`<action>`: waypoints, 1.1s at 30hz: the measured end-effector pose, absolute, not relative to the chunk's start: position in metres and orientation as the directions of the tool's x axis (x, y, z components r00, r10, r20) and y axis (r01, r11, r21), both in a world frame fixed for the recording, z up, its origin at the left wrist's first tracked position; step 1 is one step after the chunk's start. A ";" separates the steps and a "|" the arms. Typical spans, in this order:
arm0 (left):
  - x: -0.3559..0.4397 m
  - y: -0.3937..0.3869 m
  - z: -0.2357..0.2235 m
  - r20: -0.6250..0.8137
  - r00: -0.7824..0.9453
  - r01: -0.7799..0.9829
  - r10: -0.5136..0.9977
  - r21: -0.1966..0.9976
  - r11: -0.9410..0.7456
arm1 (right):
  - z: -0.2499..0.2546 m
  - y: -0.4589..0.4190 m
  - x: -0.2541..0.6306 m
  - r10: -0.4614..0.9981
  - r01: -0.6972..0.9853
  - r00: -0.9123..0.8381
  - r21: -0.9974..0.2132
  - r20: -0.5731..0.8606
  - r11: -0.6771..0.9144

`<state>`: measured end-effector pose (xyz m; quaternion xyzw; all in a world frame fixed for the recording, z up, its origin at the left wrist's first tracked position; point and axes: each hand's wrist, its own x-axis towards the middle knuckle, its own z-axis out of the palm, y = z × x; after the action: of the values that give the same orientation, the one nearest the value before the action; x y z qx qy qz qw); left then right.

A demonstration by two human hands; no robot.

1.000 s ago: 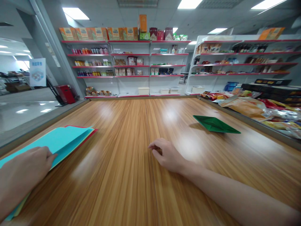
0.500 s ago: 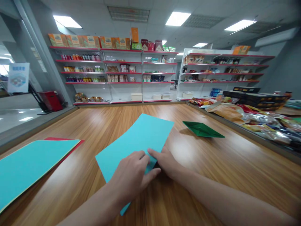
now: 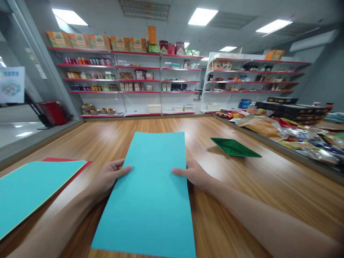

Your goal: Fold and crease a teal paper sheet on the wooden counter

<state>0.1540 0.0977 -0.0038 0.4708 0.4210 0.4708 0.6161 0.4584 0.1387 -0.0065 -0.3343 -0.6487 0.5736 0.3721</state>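
A light-blue sheet of paper (image 3: pixel 150 193) lies lengthwise before me, held a little above the wooden table by its two long edges. My left hand (image 3: pixel 111 175) grips the left edge, thumb on top and the other fingers partly hidden behind it. On the opposite edge, my right hand (image 3: pixel 192 173) pinches the paper the same way, thumb pressed on the upper face. A folded green paper piece (image 3: pixel 233 147) with pointed ends rests on the table to the right, apart from both hands.
To the left lies a stack of coloured paper (image 3: pixel 34 190), blue on top with red showing beneath. Packaged snacks (image 3: pixel 290 136) and black boxes (image 3: pixel 287 113) pile up beyond the table's right rim (image 3: pixel 268 145). Stocked shelves (image 3: pixel 139 80) stand behind the table (image 3: pixel 228 200).
The blue sheet has turned from a slant to lie straight before me. My left hand has moved from near my right hand to the sheet's left edge.
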 end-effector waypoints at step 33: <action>0.187 0.084 0.001 -0.076 0.187 -0.321 0.979 0.938 0.134 | 0.008 0.132 0.461 0.930 -0.178 -0.366 -0.978 -0.032 -0.104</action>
<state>0.1871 0.0843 0.0008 0.4224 0.3897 0.5045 0.6443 0.4613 0.1322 0.0077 -0.3655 -0.5142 0.6468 0.4286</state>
